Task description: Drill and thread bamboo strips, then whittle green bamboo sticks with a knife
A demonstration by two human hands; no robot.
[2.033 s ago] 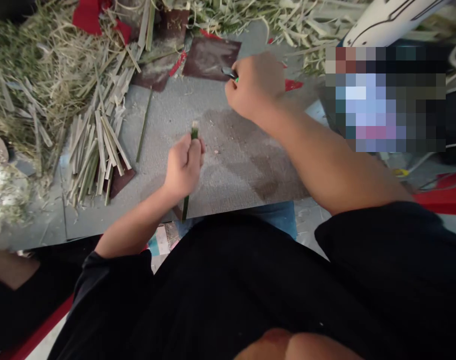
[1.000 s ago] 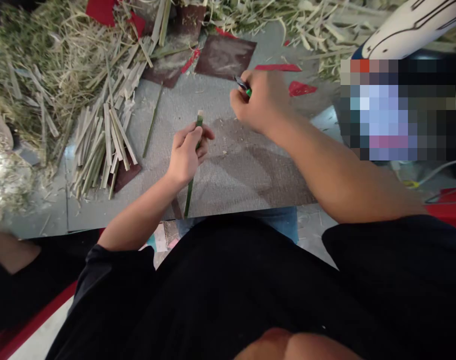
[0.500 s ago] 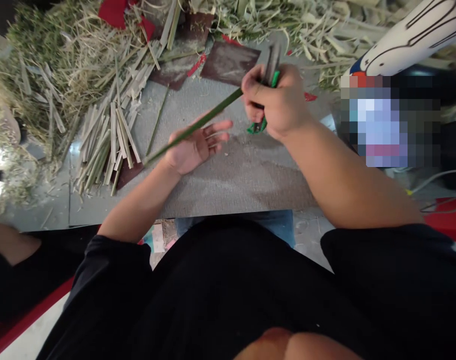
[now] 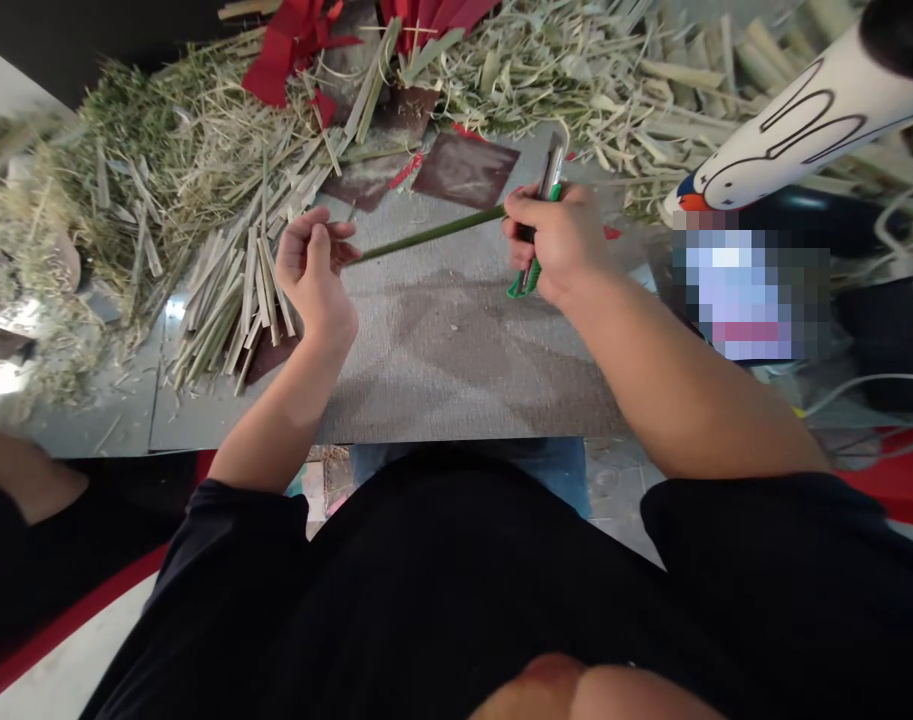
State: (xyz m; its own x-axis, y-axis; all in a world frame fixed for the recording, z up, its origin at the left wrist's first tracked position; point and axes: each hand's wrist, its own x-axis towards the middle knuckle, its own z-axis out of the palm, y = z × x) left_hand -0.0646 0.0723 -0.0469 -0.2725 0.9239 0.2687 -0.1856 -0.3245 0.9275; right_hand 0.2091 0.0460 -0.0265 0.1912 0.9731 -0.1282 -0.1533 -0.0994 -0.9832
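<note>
A narrow green bamboo strip (image 4: pixel 433 234) stretches between my two hands above the table. My left hand (image 4: pixel 317 275) is closed at the strip's left end, its fingers curled in; the tip there is hidden by them. Closed around a green utility knife (image 4: pixel 553 165), my right hand (image 4: pixel 565 235) also pinches the strip's right end between thumb and fingers. The knife's metal blade part points up and away from me, and its green tail sticks out below the palm.
Cut strips (image 4: pixel 227 300) lie in a pile on the table (image 4: pixel 456 390) beside my left forearm. Shavings (image 4: pixel 531 70) heap along the back, near dark sandpaper-like squares (image 4: pixel 467 170) and red cloth (image 4: pixel 276 55). A white printed cylinder (image 4: pixel 786 130) stands right. Someone's arm (image 4: pixel 28 480) shows at left.
My left hand has gone from open with fingers spread beneath the strip to closed at its left end, moving left and up. The strip now lies flatter. My right hand still holds the knife.
</note>
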